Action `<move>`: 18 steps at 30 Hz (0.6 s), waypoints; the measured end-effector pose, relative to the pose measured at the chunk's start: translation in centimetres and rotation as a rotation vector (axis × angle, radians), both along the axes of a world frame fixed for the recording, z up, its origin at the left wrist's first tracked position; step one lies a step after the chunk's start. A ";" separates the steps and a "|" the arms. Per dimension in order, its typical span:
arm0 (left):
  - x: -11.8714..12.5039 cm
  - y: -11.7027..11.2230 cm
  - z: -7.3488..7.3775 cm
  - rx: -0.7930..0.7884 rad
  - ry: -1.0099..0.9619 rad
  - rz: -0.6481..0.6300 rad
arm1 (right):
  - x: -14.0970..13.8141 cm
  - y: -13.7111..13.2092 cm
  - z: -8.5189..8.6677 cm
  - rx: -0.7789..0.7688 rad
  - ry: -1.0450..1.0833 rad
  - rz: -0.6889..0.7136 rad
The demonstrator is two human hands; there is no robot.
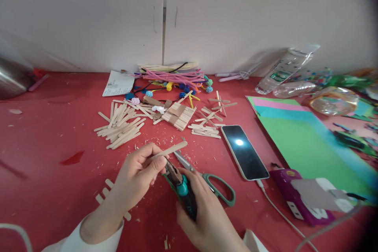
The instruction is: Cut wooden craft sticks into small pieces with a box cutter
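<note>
My left hand [137,175] pinches a wooden craft stick [171,150] between thumb and fingers, its free end pointing up and right. My right hand [206,214] is wrapped round a small cutter with black and teal handles [182,189]; its dark jaws close on the stick just beside my left thumb. Green-handled scissors [218,191] lie on the red table right behind my right hand. Wood chips are scattered around both hands. A few joined sticks [104,193] lie under my left wrist.
A loose heap of craft sticks [121,126] and a glued stick panel [178,115] lie further back, with pink pipe cleaners [174,75] behind. A phone [244,151] on a cable, coloured paper sheets [304,141], a purple box [298,201] and plastic bottles [282,71] fill the right side.
</note>
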State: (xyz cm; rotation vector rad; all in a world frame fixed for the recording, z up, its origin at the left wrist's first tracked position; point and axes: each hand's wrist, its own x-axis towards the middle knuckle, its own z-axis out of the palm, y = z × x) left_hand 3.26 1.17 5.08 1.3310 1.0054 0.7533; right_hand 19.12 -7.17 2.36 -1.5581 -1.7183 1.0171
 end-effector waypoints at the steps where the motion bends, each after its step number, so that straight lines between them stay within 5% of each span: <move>1: 0.0 0.0 0.0 0.022 0.014 -0.006 | 0.0 -0.1 -0.2 0.012 -0.026 -0.004; 7: -0.2 0.0 0.2 0.149 0.086 -0.077 | 0.3 -0.4 -0.7 0.055 -0.035 -0.027; 18: 0.0 -0.2 -0.3 0.178 0.115 -0.066 | 0.3 -0.2 0.7 -0.121 0.133 0.002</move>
